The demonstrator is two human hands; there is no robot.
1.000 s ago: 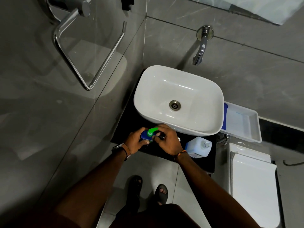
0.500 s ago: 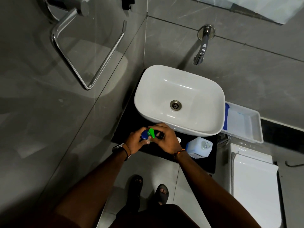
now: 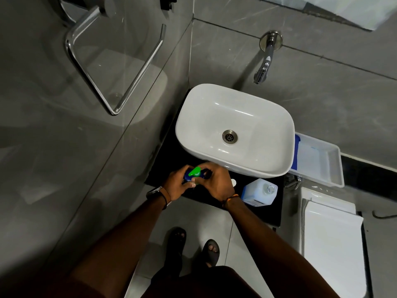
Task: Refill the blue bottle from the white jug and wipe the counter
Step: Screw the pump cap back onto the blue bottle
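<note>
While both hands pinch the blue bottle at its green pump (white jug uncapped at lower right), wiping remains.

I see a black counter at mid-frame, running toward lower right. On it sits a white basin, filling its upper part. Below the basin's right corner stands a white jug, and just left of that a small white cap.
</note>
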